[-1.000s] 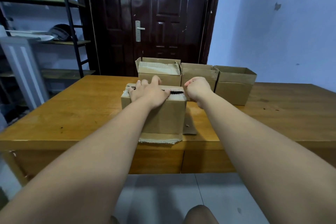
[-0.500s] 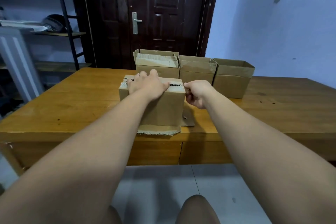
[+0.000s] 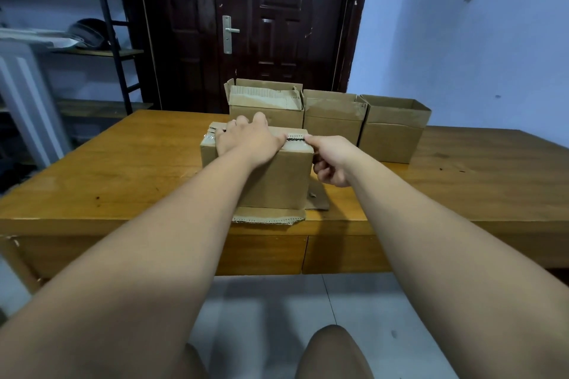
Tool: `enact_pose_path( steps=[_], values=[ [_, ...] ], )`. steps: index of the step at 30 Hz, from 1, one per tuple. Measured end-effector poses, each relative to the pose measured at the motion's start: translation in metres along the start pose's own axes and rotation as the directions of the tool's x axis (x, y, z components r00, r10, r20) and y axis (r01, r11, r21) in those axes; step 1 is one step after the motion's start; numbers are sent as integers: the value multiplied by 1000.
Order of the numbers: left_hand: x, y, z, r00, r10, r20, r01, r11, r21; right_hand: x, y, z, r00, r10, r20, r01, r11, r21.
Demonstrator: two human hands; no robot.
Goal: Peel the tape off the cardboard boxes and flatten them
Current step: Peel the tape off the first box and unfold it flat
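A closed cardboard box (image 3: 277, 181) stands near the front edge of the wooden table (image 3: 123, 175), its top sealed with clear tape (image 3: 295, 139) along a dark seam. My left hand (image 3: 246, 140) lies flat on the box's top, fingers spread, pressing it down. My right hand (image 3: 331, 160) is at the box's top right edge, thumb and fingers pinched at the tape's end; the pinch itself is partly hidden. Three open boxes stand in a row behind: left (image 3: 264, 108), middle (image 3: 334, 120), right (image 3: 394, 129).
A flat cardboard piece (image 3: 268, 215) lies under the box and overhangs the table's front edge. A dark door (image 3: 246, 24) is behind the table, a metal shelf rack (image 3: 107, 24) at the left, a blue wall at the right. My knees show below.
My right hand has come from the box's far right corner down to its near right top edge and closed on the tape's end. My left hand stays flat on top.
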State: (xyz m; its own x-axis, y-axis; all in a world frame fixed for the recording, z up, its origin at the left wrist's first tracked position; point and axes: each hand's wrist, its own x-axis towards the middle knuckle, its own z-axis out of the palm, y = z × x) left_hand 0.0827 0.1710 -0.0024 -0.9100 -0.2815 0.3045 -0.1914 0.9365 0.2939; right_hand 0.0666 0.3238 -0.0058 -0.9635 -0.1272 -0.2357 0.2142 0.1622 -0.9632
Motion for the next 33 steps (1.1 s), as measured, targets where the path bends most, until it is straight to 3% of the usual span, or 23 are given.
enact_pose_path(
  steps=[6,12,18,28,33],
  values=[
    [-2,0,-1,1000,7,-3,-7,1000,0,0,6,-4,995,-88,48,87,996,21],
    [-3,0,-2,1000,4,-13,-4,1000,-4,2,28,0,988,-152,32,134,938,321],
    [-3,0,-2,1000,-4,-6,4,1000,2,2,44,4,991,-133,36,96,856,508],
    [-3,1,-2,1000,-13,6,13,1000,-2,2,43,1,980,-199,21,192,965,180],
    [-2,1,0,999,-37,-3,37,999,-6,-1,25,-13,987,-158,31,143,946,291]
  ],
)
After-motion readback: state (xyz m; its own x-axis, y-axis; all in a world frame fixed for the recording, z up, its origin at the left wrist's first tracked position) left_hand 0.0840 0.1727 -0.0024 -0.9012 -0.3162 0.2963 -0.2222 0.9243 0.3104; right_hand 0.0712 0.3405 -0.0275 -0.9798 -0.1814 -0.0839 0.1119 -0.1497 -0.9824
